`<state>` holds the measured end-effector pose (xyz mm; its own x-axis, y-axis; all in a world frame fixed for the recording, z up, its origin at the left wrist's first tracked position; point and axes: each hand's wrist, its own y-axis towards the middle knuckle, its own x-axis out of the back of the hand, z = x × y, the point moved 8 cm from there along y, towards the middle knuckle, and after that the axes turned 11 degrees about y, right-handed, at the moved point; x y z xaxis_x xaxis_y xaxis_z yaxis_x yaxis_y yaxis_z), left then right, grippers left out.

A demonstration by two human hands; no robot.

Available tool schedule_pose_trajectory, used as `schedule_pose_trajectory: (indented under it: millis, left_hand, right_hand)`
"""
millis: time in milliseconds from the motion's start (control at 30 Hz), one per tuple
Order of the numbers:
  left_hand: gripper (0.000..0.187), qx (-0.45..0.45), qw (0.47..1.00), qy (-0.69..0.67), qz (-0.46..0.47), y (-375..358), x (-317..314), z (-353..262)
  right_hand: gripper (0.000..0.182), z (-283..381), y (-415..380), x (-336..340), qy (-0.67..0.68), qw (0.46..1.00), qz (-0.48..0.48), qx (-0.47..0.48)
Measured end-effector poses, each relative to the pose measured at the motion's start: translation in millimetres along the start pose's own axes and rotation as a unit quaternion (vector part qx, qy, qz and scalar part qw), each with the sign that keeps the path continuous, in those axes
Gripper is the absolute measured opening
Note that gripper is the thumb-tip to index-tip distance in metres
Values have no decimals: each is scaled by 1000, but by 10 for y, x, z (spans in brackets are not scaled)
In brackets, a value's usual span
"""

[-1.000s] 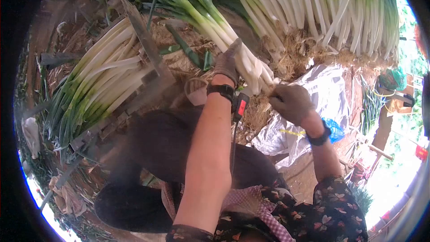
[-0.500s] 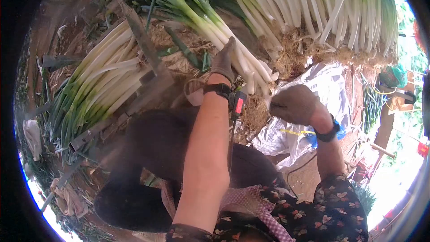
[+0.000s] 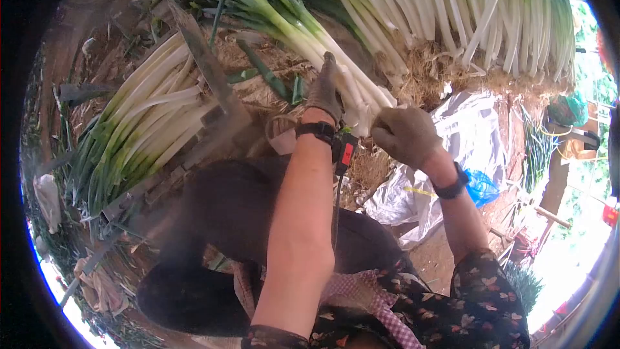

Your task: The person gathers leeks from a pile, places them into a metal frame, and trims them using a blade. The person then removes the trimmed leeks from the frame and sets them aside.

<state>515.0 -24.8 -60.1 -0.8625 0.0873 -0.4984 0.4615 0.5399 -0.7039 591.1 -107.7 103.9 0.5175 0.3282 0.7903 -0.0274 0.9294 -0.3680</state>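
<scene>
My left hand [image 3: 325,89], in a grey glove, grips a bunch of green onions [image 3: 303,29] by its white stalks. The bunch runs from upper left, where its green leaves lie, down to its cut white ends in front of me. My right hand [image 3: 405,134], also gloved, is closed around those white ends right beside the left hand. A black band with a small red-faced device [image 3: 345,150] sits on my left wrist, with a cable hanging from it.
A trimmed pile of green onions [image 3: 145,123] lies at left beside a metal rail [image 3: 206,64]. A large stack with rooty ends [image 3: 465,19] fills the top right. White plastic sheeting [image 3: 465,136] and straw lie below. My dark-trousered knees are underneath.
My right hand moved up and left from the plastic sheeting back onto the white ends of the bunch. My left hand kept its grip and shifted slightly along the stalks.
</scene>
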Motion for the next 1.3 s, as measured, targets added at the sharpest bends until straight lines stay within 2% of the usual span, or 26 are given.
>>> schedule_pose_trajectory:
  millis: [33,100,167,233,267,333,433,500,567,633,667,700,767,800,867,900,967,1000,1033,1067,1100,1167,1200,1233,1267,1300]
  left_hand:
    - [88,3,1000,-1,0,-43,-13,-6]
    - [90,-7,1000,-18,-10,-124,-82,-58]
    - [92,-3,999,-21,-32,-238,-114,-75]
    - [90,-19,994,-106,24,-86,-81,6]
    - [93,-52,979,-157,121,148,-111,56]
    - [93,-56,975,-177,121,190,-91,18]
    - [95,-14,974,-198,107,53,-66,73]
    - [96,24,975,-196,97,93,-15,153]
    - [84,-26,972,-199,119,289,101,182]
    - [83,-22,975,-197,102,126,-8,86]
    - [82,-19,977,-192,87,65,-39,60]
    - [82,-19,977,-194,89,42,-60,23]
    - [78,15,989,-143,31,147,48,118]
    - [75,-12,981,-177,74,171,13,100]
    - [70,-10,987,-154,43,55,41,57]
    - [66,-10,991,-130,16,-12,57,15]
    - [63,-36,989,-140,36,-48,18,-26]
    - [60,-62,985,-149,56,-68,-14,-83]
    - [60,-63,985,-148,56,18,22,-46]
    - [57,-54,988,-141,32,156,107,32]
    - [54,-45,990,-135,7,272,196,130]
    - [53,-46,992,-116,1,199,221,140]
    - [51,-58,993,-99,-7,183,218,73]
    - [51,-59,993,-98,-7,218,228,103]
    - [50,-115,990,-79,-7,244,246,65]
    - [49,-169,984,-57,-2,262,241,30]
  right_hand:
    - [27,3,-11,11,0,1000,2,-2]
    - [26,-86,-69,207,-11,993,-103,-65]
    - [25,-23,187,184,-12,990,-130,-54]
    - [26,55,540,13,-96,986,-126,-53]
    - [26,119,657,-54,-96,986,-128,-50]
    - [29,74,868,-188,-139,979,-77,-125]
    - [30,-55,971,-239,-109,983,-22,-148]
    - [29,-124,1038,-200,-114,986,10,-118]
    - [28,-147,1059,-124,-116,988,44,-89]
    - [39,-159,1041,-41,-113,987,92,-67]
    - [28,-141,952,72,19,999,-29,38]
    - [28,-288,948,12,16,999,-29,37]
    - [28,-207,919,-21,65,990,4,121]
    - [28,-245,906,-20,66,990,5,121]
    - [29,-206,852,-76,88,984,54,145]
    - [29,-207,818,-93,89,984,54,145]
    - [33,-171,697,-17,182,970,-17,163]
    - [33,-159,644,-32,183,969,-18,163]
    - [32,-126,594,-29,263,953,0,148]
    - [32,-34,533,1,341,931,19,132]
    - [32,68,426,95,342,930,21,132]
    - [27,247,160,434,365,927,-39,82]
    - [32,-202,65,402,435,893,-102,-49]
    - [37,-93,22,713,320,935,-148,24]
    - [39,-250,11,782,56,983,-171,-25]
    - [41,-400,-15,810,-214,956,-184,-77]
